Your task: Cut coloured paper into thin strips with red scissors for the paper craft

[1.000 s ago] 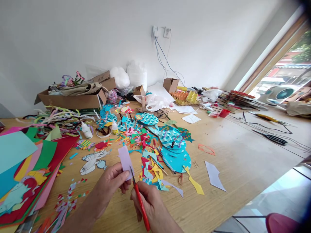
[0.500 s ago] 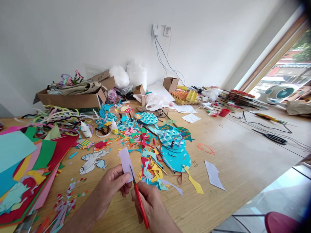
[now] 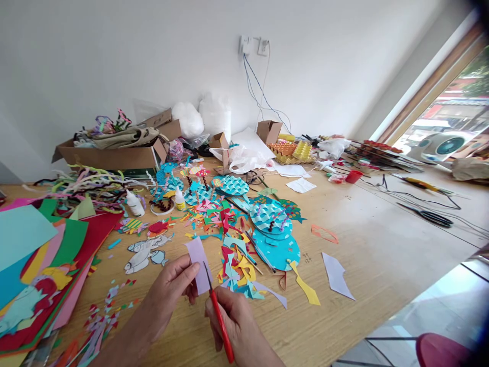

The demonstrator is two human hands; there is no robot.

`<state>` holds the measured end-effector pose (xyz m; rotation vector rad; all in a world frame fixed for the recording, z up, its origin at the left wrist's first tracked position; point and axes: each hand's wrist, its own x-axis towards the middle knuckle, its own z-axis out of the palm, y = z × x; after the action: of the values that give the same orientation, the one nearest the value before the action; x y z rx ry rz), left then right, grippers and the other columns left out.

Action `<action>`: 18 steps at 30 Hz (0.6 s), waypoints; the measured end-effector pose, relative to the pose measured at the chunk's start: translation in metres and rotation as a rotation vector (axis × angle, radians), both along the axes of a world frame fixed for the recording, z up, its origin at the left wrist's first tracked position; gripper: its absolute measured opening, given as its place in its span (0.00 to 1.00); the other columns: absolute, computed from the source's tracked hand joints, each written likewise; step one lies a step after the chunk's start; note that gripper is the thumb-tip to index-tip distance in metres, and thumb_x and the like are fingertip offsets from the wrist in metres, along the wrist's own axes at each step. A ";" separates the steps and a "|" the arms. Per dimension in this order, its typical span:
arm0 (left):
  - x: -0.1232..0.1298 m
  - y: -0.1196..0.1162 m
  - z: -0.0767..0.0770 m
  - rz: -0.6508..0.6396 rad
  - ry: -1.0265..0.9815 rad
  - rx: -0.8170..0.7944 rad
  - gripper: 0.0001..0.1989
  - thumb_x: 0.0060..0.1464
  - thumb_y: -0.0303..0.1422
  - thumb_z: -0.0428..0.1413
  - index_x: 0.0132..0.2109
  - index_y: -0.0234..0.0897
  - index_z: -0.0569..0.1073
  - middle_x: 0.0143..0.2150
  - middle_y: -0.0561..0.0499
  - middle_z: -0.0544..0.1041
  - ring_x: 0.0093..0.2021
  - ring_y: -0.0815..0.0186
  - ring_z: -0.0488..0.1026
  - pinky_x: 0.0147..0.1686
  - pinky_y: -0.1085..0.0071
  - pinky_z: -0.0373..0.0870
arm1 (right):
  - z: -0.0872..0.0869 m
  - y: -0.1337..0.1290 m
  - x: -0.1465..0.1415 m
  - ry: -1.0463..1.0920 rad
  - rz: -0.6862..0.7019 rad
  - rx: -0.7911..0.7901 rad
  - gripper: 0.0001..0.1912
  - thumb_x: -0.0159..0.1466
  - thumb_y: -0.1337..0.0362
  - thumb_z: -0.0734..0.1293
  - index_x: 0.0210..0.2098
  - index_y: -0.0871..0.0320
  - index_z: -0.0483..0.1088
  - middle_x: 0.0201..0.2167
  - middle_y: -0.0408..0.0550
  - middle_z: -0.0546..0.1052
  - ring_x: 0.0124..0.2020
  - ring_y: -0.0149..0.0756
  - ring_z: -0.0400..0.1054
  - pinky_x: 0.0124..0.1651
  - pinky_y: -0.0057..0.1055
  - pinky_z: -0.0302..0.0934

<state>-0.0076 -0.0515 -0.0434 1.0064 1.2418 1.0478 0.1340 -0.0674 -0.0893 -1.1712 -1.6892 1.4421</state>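
Between the thumb and fingers of my left hand point(image 3: 178, 280) is a small purple paper strip point(image 3: 197, 255), its upper end curling a little. My right hand point(image 3: 236, 318) is wrapped round red-handled scissors point(image 3: 220, 323), whose dark blades point up and lie at the strip's right edge. Paper scraps point(image 3: 244, 267) in yellow, red and blue lie just beyond the scissors. To the left of the strip are cut-out paper fish point(image 3: 143, 254) with drawn outlines. A larger purple piece point(image 3: 336, 275) rests on the table to the right.
Coloured paper sheets point(image 3: 23, 234) are stacked at the left. Glue bottles point(image 3: 135, 204), pipe cleaners point(image 3: 91, 186) and blue fish crafts point(image 3: 269, 219) stand or lie farther back. A cardboard box point(image 3: 110, 155) is near the wall. Black scissors point(image 3: 428, 215) lie at the right.
My left hand has shifted slightly left, and its thumb sits higher on the purple strip. The strip has dropped a little. My right hand and the scissors have barely moved.
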 end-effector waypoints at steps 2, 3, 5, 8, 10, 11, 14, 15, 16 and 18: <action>0.001 -0.001 -0.001 -0.022 -0.012 -0.005 0.12 0.47 0.39 0.53 0.23 0.35 0.69 0.17 0.57 0.65 0.19 0.71 0.60 0.19 0.75 0.59 | 0.002 0.000 0.000 0.015 -0.008 -0.002 0.17 0.63 0.59 0.55 0.23 0.60 0.65 0.13 0.36 0.59 0.18 0.25 0.54 0.22 0.21 0.48; 0.002 -0.001 -0.001 -0.031 -0.015 -0.007 0.12 0.47 0.39 0.53 0.23 0.35 0.69 0.17 0.57 0.65 0.19 0.71 0.60 0.19 0.76 0.59 | 0.003 0.000 0.000 0.020 -0.009 -0.007 0.17 0.63 0.59 0.55 0.23 0.60 0.65 0.13 0.36 0.59 0.18 0.25 0.54 0.23 0.21 0.49; 0.003 -0.002 0.000 -0.040 -0.024 -0.011 0.12 0.47 0.39 0.53 0.23 0.35 0.69 0.17 0.57 0.64 0.19 0.71 0.60 0.19 0.75 0.59 | 0.003 0.000 0.000 0.026 -0.005 -0.019 0.17 0.63 0.58 0.55 0.24 0.60 0.66 0.14 0.37 0.59 0.19 0.25 0.55 0.23 0.21 0.49; 0.004 -0.003 0.001 -0.033 -0.039 -0.022 0.12 0.46 0.39 0.53 0.23 0.35 0.68 0.17 0.57 0.64 0.19 0.71 0.60 0.19 0.75 0.58 | 0.002 0.001 0.000 0.032 -0.004 -0.009 0.17 0.63 0.59 0.55 0.25 0.60 0.66 0.15 0.37 0.59 0.19 0.24 0.54 0.23 0.21 0.50; 0.005 -0.003 0.001 -0.021 -0.048 -0.029 0.12 0.46 0.39 0.53 0.23 0.35 0.68 0.17 0.57 0.64 0.19 0.71 0.60 0.19 0.75 0.58 | 0.002 0.001 0.000 0.034 -0.006 0.010 0.17 0.63 0.59 0.55 0.25 0.60 0.66 0.16 0.37 0.59 0.18 0.24 0.54 0.23 0.21 0.50; 0.005 -0.004 0.002 -0.015 -0.050 -0.033 0.12 0.46 0.39 0.54 0.23 0.35 0.68 0.17 0.57 0.64 0.19 0.71 0.59 0.19 0.75 0.58 | 0.002 0.001 0.000 0.033 -0.007 0.018 0.17 0.63 0.59 0.55 0.24 0.60 0.65 0.16 0.37 0.59 0.18 0.24 0.54 0.23 0.21 0.50; 0.005 -0.005 0.002 -0.012 -0.059 -0.040 0.12 0.45 0.39 0.54 0.23 0.35 0.68 0.17 0.57 0.64 0.19 0.71 0.59 0.19 0.75 0.58 | 0.001 0.000 0.000 0.029 -0.008 0.033 0.18 0.64 0.58 0.54 0.23 0.60 0.65 0.16 0.37 0.60 0.18 0.24 0.54 0.23 0.21 0.49; 0.005 -0.005 0.002 -0.011 -0.065 -0.045 0.12 0.45 0.39 0.54 0.23 0.35 0.69 0.17 0.57 0.64 0.19 0.72 0.59 0.19 0.76 0.58 | 0.001 0.000 0.000 0.029 -0.005 0.036 0.17 0.64 0.59 0.54 0.23 0.60 0.65 0.17 0.38 0.60 0.18 0.24 0.54 0.22 0.21 0.49; 0.005 -0.005 0.002 -0.010 -0.072 -0.050 0.12 0.45 0.39 0.54 0.23 0.35 0.69 0.17 0.58 0.64 0.19 0.72 0.59 0.19 0.76 0.58 | 0.001 0.000 0.000 0.027 0.000 0.039 0.17 0.64 0.59 0.54 0.24 0.60 0.66 0.17 0.38 0.60 0.18 0.24 0.54 0.22 0.21 0.49; 0.006 -0.006 0.001 -0.011 -0.088 -0.065 0.11 0.45 0.39 0.55 0.24 0.35 0.69 0.17 0.58 0.64 0.19 0.72 0.59 0.18 0.76 0.58 | 0.002 0.000 0.000 0.025 0.016 0.044 0.16 0.64 0.61 0.55 0.26 0.60 0.67 0.17 0.37 0.60 0.18 0.24 0.54 0.23 0.21 0.49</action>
<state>-0.0016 -0.0573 -0.0426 0.9070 1.1894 1.0265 0.1344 -0.0670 -0.0875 -1.1132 -1.7084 1.4163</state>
